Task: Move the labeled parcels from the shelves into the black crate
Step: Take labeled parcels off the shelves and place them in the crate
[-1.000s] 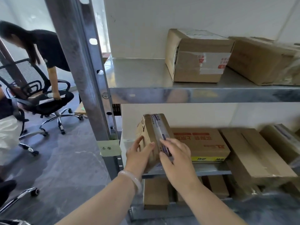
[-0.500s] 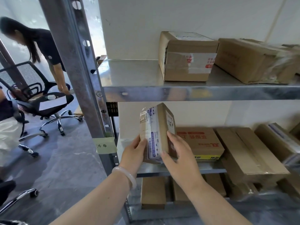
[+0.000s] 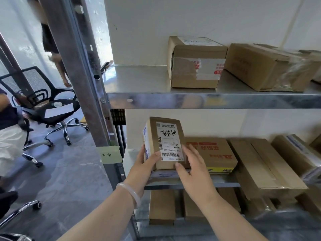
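Holding a small cardboard parcel (image 3: 166,141) upright at the front left corner of the middle shelf (image 3: 224,180), with both hands on it. The left hand (image 3: 144,168) has a proper grip: thumb curled over the front face just by the barcode, the rest of the fingers wrapped round the left side and out of sight. The right hand (image 3: 192,167) is flatter, fingers mostly straight and laid along the parcel's right side, thumb pressing near the bottom right corner. The white label (image 3: 169,143) faces the camera (it's upside down, handwriting and all). Can't tell if the parcel's bottom edge sits on the shelf or just above it.

Right beside it lies a flat box with orange print (image 3: 213,153), and more brown boxes sit further right. The upper shelf (image 3: 208,100) has a taped box (image 3: 194,66) and another one next to it. There's a pale bracelet (image 3: 132,193) on the left wrist, a green note (image 3: 111,154) stuck on the metal post (image 3: 74,66), and a black office chair (image 3: 50,105) off to the left with a person standing behind it.
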`<state>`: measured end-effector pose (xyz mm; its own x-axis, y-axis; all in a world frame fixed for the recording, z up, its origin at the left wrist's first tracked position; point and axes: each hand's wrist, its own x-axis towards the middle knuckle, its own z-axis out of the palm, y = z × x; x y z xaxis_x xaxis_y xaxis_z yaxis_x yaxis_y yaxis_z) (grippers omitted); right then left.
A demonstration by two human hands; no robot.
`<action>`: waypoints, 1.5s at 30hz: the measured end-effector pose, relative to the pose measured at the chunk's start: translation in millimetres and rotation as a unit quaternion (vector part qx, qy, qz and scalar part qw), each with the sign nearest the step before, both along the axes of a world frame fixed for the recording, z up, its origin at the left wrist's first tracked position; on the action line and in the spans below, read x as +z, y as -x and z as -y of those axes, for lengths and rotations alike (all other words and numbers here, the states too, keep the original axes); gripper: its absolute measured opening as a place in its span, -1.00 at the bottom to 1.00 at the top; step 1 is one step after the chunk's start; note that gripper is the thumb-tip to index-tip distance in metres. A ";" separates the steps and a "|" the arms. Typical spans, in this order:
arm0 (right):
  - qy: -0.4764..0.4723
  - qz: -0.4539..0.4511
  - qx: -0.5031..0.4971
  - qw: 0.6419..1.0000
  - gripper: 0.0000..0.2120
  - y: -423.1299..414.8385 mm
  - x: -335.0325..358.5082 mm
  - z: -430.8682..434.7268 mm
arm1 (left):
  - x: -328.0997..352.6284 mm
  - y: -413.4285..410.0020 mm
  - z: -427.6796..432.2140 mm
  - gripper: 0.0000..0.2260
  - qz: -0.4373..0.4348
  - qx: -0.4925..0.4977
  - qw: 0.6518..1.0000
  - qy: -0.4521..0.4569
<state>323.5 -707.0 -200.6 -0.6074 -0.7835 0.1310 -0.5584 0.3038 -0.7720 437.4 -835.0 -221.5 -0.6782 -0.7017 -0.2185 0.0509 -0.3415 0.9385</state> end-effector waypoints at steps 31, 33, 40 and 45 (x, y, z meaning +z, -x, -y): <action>-0.279 -0.062 0.174 0.942 -0.20 9.4 -65.2 69.6 | -59.0 -2.2 26.9 -0.40 0.411 0.009 0.869 0.276; -0.296 -0.093 0.184 0.933 -0.18 10.0 -68.6 72.7 | -59.1 0.0 25.8 -0.39 0.431 0.007 0.850 0.302; -0.266 -0.122 0.203 0.934 -0.24 19.3 -65.9 69.1 | -51.2 3.1 7.7 -0.51 0.500 -0.078 0.714 0.483; -0.166 -0.077 0.178 0.967 -0.39 34.0 -54.7 52.8 | -44.4 8.8 12.1 -0.52 0.537 -0.100 0.695 0.468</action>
<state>289.5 -759.7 -255.3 -0.2854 -0.9537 -0.0951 -0.7741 0.2878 -0.5639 428.7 -847.1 -265.9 -0.5821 -0.7918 -0.1851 -0.8102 0.5455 0.2146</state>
